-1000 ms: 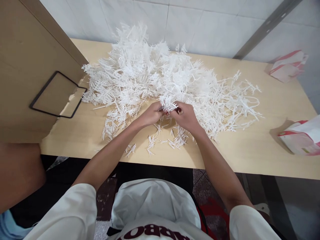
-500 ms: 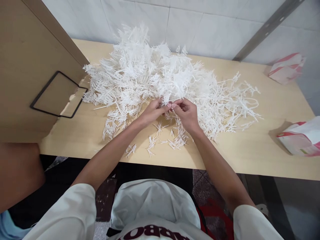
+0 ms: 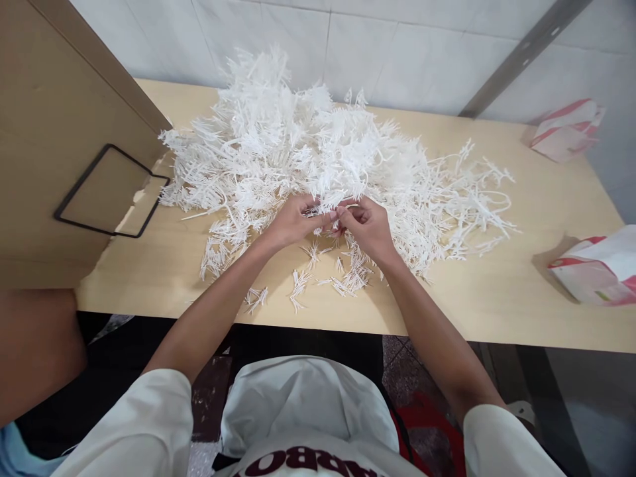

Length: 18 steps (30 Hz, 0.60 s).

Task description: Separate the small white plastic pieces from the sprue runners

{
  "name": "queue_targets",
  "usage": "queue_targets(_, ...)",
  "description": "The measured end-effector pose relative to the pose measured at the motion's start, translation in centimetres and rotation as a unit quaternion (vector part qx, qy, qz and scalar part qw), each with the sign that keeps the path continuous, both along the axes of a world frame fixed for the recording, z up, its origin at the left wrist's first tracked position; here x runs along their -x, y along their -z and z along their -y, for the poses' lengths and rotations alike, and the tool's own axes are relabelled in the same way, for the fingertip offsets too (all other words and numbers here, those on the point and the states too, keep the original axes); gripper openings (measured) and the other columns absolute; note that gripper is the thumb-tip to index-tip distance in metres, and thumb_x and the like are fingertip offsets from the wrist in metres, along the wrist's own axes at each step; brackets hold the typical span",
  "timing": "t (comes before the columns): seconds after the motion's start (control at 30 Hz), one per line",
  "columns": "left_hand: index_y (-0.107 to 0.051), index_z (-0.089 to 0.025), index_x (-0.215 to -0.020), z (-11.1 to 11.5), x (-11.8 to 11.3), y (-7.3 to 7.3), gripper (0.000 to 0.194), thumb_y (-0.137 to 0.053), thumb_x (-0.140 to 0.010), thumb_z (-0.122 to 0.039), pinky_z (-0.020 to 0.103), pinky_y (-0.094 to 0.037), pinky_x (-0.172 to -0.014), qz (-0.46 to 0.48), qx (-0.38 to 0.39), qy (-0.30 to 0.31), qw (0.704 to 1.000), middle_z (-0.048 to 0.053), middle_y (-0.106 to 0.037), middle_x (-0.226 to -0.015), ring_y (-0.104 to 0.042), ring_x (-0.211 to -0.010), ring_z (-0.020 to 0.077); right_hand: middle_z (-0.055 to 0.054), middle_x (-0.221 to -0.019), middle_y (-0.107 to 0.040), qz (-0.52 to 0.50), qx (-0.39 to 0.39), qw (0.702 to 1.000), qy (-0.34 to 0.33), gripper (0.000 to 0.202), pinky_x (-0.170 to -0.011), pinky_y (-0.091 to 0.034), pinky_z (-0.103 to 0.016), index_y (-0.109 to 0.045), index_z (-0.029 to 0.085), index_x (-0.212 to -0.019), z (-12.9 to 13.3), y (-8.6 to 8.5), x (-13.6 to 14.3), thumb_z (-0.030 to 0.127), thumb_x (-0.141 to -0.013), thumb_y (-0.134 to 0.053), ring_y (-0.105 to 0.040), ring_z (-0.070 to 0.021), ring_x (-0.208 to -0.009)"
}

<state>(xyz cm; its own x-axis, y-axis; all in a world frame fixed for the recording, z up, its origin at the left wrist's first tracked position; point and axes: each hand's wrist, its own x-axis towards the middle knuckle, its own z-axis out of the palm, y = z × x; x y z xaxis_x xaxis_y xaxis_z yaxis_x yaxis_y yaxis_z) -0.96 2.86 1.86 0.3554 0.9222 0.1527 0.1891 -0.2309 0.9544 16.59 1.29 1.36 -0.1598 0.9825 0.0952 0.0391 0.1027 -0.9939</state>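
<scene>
A big heap of white, branched plastic sprigs (image 3: 278, 139) spreads over the wooden table (image 3: 472, 301). At the heap's front edge, my left hand (image 3: 297, 222) is closed on a white sprig (image 3: 328, 197), thumb against fingers. My right hand (image 3: 368, 226) pinches at the same sprig, its thumb and fingertips touching those of the left. Exactly where the right fingertips grip it is partly hidden. Small loose clusters of white prongs (image 3: 299, 283) lie on the wood between my forearms.
To the left stands a cardboard box (image 3: 74, 112) with a black wire frame (image 3: 82, 189) against it. Two red-and-white packets (image 3: 593, 268) sit at the right. A tiled wall (image 3: 368, 53) closes off the back. Someone's bare limb (image 3: 40, 351) shows at lower left.
My left hand has shifted slightly left and its fingers have spread a little around the sprig. Both hands stay together at the heap's front. The view has tilted slightly.
</scene>
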Motion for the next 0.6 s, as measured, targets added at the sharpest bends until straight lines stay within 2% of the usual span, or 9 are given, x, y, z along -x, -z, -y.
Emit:
queue_targets(0.1,-0.064,-0.015,-0.069,0.07,-0.11,-0.02,0.038,-0.069,-0.078,-0.052,0.027,-0.041,-0.066,-0.069,-0.041,-0.037,0.996,0.001,-0.061,-0.065,-0.054,-0.066,0.0139,0.005,-0.062,-0.067,0.018,-0.011,0.999,-0.024,0.037,-0.053,-0.057,-0.026,-0.056,0.022,-0.092,-0.31,0.26,-0.24,0.055,-0.081,-0.066,-0.065,-0.0108,-0.051)
queue_targets(0.17,-0.064,-0.015,-0.072,0.08,-0.27,0.17,0.039,-0.067,-0.079,-0.053,0.027,-0.040,-0.065,-0.082,-0.052,-0.058,0.994,0.002,-0.062,-0.067,-0.053,-0.066,0.0143,0.004,-0.064,-0.068,0.028,-0.020,0.999,-0.029,0.035,-0.055,-0.058,-0.026,-0.054,0.023,-0.092,-0.42,0.32,-0.34,0.055,-0.083,-0.064,-0.066,-0.0112,-0.054)
queue_targets(0.33,-0.062,-0.016,-0.067,-0.03,-0.34,0.47,0.042,-0.066,-0.078,-0.056,0.027,-0.037,-0.063,-0.082,-0.065,-0.032,0.994,0.001,-0.059,-0.061,-0.049,-0.061,0.0138,0.004,-0.065,-0.067,0.049,-0.040,0.998,-0.029,0.033,-0.055,-0.055,-0.026,-0.053,0.024,-0.090,-0.55,0.46,-0.55,0.055,-0.084,-0.063,-0.064,-0.0107,-0.054)
queue_targets(0.43,-0.062,-0.017,-0.067,-0.14,-0.13,0.50,0.036,-0.065,-0.080,-0.050,0.027,-0.039,-0.065,-0.090,-0.086,-0.026,0.992,0.001,-0.060,-0.063,-0.051,-0.064,0.0151,0.003,-0.067,-0.068,0.111,-0.069,0.991,-0.020,0.027,-0.059,-0.053,-0.027,-0.056,0.023,-0.094,-0.69,0.58,-0.75,0.049,-0.088,-0.058,-0.063,-0.0109,-0.055)
queue_targets(0.5,-0.063,-0.017,-0.069,-0.17,-0.06,0.55,0.028,-0.063,-0.081,-0.042,0.027,-0.040,-0.067,-0.097,-0.098,-0.028,0.990,0.001,-0.062,-0.067,-0.054,-0.068,0.0163,0.001,-0.068,-0.068,0.209,-0.119,0.971,-0.009,0.020,-0.062,-0.050,-0.027,-0.060,0.021,-0.088,-0.74,0.48,-0.82,0.040,-0.091,-0.054,-0.063,-0.0118,-0.059)
queue_targets(0.6,-0.058,-0.017,-0.064,-0.14,-0.19,0.79,0.020,-0.063,-0.078,-0.030,0.027,-0.038,-0.066,-0.128,-0.108,-0.038,0.985,0.000,-0.057,-0.061,-0.051,-0.064,0.0153,-0.001,-0.065,-0.066,0.363,-0.193,0.912,0.008,0.020,-0.061,-0.041,-0.027,-0.060,0.019,-0.072,-0.67,0.05,-0.69,0.027,-0.088,-0.052,-0.058,-0.0127,-0.060)
